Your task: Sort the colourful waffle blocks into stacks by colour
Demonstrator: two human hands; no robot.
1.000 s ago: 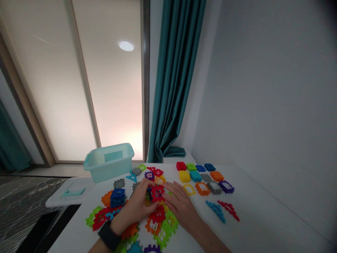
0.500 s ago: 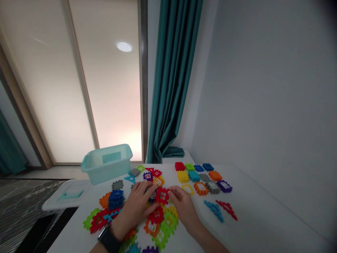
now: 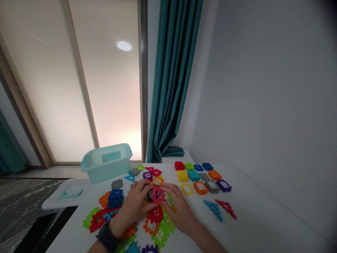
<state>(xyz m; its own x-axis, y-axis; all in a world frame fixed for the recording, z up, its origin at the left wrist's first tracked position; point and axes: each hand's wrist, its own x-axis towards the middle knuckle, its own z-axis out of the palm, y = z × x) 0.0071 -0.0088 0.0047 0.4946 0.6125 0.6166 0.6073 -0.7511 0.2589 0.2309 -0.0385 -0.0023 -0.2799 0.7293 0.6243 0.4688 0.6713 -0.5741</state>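
Note:
My left hand, with a dark watch on its wrist, curls its fingers and thumb around the left side of a red window-pattern building tile. On the tile's right side, my right hand grips it between fingers and thumb. A dark blue tile shows at its left edge by my left fingertips; whether the two are joined I cannot tell. Below the hands lie another red window tile, an orange tile and several light green tiles. Some tiles are partly hidden under my hands.
Sorted stacks of coloured tiles stand at the right, with blue and red roof-like pieces nearer. A dark blue stack is left of my hands. Behind sit a teal bin and its clear lid.
The red window tile has shifted slightly left and tipped more toward facing me. My right hand has moved left, its fingers now reaching over the tile's top and right edge.

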